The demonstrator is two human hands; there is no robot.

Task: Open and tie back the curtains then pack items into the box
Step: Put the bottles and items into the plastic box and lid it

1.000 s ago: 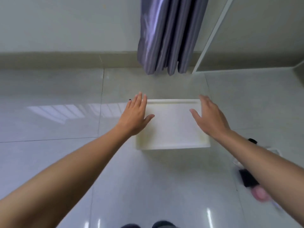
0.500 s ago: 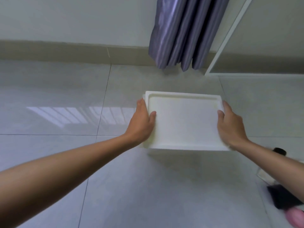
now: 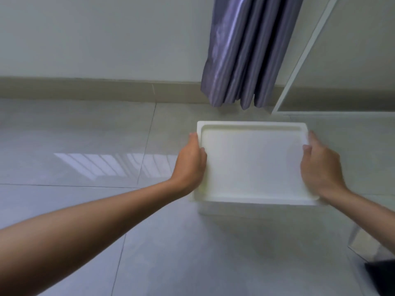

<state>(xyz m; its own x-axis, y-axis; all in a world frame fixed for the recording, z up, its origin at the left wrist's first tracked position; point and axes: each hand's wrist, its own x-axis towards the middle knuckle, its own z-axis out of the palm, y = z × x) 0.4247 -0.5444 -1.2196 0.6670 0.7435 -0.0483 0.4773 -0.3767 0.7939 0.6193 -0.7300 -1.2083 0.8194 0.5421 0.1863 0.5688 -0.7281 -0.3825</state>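
Note:
A white rectangular box lid with a raised rim sits on top of the white box on the tiled floor. My left hand grips the lid's left edge, thumb on top. My right hand grips its right edge the same way. The box's inside is hidden under the lid. A bunched purple-grey curtain hangs against the wall just behind the box, its hem above the floor.
A white door or window frame slants down right of the curtain. At the lower right lie a clear, light-coloured item and a black item, both partly cut off. Glossy floor tiles spread to the left.
Both hands went from hovering open over the lid to gripping its left and right edges. The view has moved closer to the box.

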